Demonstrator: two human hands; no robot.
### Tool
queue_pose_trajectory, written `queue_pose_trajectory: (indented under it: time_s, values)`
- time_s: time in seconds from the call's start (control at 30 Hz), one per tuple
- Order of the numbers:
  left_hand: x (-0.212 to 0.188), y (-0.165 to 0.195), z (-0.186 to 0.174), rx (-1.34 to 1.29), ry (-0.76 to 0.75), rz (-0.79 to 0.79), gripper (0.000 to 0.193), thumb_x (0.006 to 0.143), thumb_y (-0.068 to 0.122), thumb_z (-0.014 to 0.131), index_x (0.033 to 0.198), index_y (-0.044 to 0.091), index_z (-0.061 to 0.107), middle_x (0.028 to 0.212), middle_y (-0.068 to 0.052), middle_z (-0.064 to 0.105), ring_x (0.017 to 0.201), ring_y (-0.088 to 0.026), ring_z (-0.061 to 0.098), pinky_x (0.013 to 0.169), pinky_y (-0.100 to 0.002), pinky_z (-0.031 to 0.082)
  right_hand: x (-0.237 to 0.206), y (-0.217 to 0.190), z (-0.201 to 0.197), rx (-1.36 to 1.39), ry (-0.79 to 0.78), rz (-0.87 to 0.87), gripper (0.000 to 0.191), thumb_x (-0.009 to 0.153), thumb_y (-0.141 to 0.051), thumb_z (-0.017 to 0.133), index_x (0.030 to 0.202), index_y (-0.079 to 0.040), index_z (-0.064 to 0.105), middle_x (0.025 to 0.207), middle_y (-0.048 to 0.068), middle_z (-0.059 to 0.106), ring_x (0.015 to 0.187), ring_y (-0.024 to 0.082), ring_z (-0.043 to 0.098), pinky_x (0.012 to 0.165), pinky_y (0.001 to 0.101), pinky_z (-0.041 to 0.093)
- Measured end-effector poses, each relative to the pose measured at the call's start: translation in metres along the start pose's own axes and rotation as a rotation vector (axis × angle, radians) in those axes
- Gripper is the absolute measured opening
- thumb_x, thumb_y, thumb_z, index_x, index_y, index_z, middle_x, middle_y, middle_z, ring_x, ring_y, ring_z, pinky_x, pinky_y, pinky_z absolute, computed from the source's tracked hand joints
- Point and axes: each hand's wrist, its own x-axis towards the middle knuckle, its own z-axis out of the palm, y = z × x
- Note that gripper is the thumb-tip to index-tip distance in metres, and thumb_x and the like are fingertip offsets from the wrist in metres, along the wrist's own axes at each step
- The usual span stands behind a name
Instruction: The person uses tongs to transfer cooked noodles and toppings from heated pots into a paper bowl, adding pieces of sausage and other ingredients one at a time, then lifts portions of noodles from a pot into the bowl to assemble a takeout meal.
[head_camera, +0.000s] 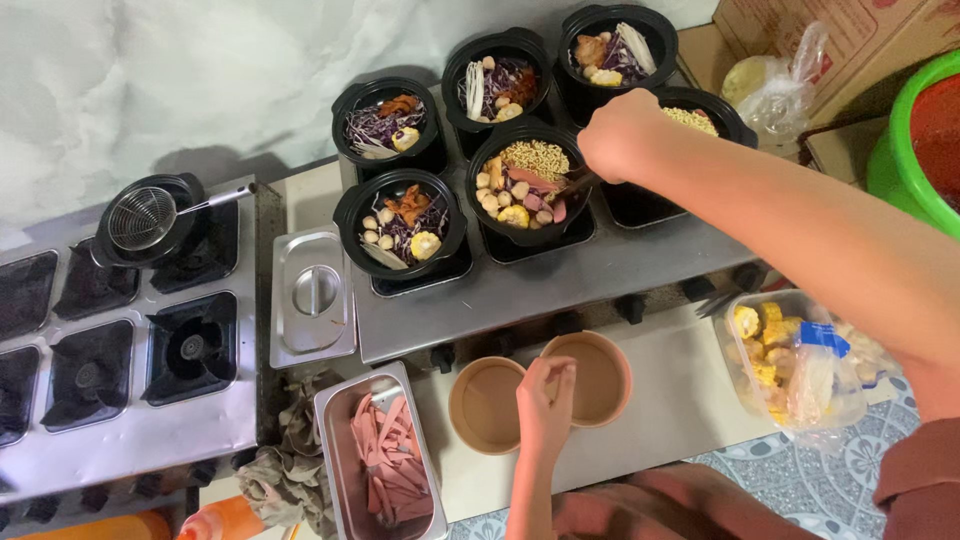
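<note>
right hand (622, 132) is reached out over the black bowl (530, 180) in the middle of the cooker, fingers curled shut round a thin dark utensil handle (578, 183) w/ its tip down in the food; can't tell if it's chopsticks or tongs. left hand (545, 395) sits low near the body, fingertips bunched together at the rim between two tan paper bowls (487, 405) & (598, 378), both look empty; can't tell if it pinches anything. handling: the black bowl looks stiff plastic, loaded so prob fairly heavy, best taken by the rim w/ both hands, may be hot if burner's on. paper bowls look light, a bit flimsy, easy to squash, so grip at the rolled rim. contents of the mid bowl: noodle block, corn piece, sausage strips, pale balls. five more black bowls round it, e.g. front-left one (400, 222) w/ purple cabbage, corn, balls. steel tray (378, 470) holds pink sausage strips, soft & slippery. clear plastic tub (790, 355) at right has corn chunks + a bag. a wire strainer (142, 218) rests in a black pot on the left stove; steel lid (313, 295) lies between stoves.
</note>
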Motion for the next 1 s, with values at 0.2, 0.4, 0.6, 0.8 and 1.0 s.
queue_pose_trajectory:
  time_s: [0.2,0.4,0.6,0.8,1.0]
  values:
    - [0.0,-0.002,0.003,-0.009,-0.001,0.01,0.013,0.095,0.012,0.068,0.101,0.002,0.073,0.097,-0.011,0.076,0.094,-0.022,0.075,0.089,-0.033,0.056,-0.017,0.013,0.027,0.045,0.111,-0.031,0.018,0.085,-0.016,0.068,0.095,-0.013,0.082,0.099,0.012,0.078,0.094,0.031,0.076,0.074,0.043,0.059]
    - [-0.001,-0.006,0.009,0.001,-0.018,0.019,0.013,0.096,0.013,0.068,0.101,0.002,0.073,0.097,-0.011,0.077,0.093,-0.021,0.075,0.088,-0.033,0.057,-0.02,0.006,0.055,0.058,0.218,-0.056,0.018,0.086,-0.018,0.064,0.088,-0.013,0.081,0.089,0.011,0.078,0.088,0.031,0.076,0.07,0.0442,0.059]
    - [-0.006,-0.01,0.02,-0.021,-0.036,0.002,0.014,0.095,0.014,0.069,0.102,0.003,0.074,0.099,-0.011,0.076,0.096,-0.021,0.075,0.088,-0.033,0.057,-0.034,0.001,0.058,0.085,0.222,-0.048,0.019,0.088,-0.019,0.064,0.089,-0.011,0.081,0.091,0.011,0.078,0.089,0.031,0.076,0.071,0.0445,0.059]
    - [-0.01,-0.011,0.017,-0.013,-0.047,0.036,0.014,0.095,0.013,0.069,0.102,0.003,0.075,0.097,-0.011,0.076,0.094,-0.023,0.075,0.089,-0.034,0.057,-0.054,0.024,0.013,0.164,0.036,0.053,0.026,0.086,-0.024,0.07,0.109,-0.016,0.079,0.106,0.012,0.076,0.1,0.032,0.074,0.083,0.0477,0.059]
    - [-0.01,-0.006,0.011,0.007,-0.047,0.035,0.013,0.095,0.012,0.068,0.102,0.004,0.074,0.098,-0.011,0.075,0.094,-0.024,0.074,0.087,-0.035,0.057,-0.043,0.02,0.022,0.455,0.065,0.136,0.03,0.097,-0.036,0.065,0.122,-0.025,0.075,0.104,0.013,0.076,0.099,0.036,0.074,0.085,0.0505,0.059]
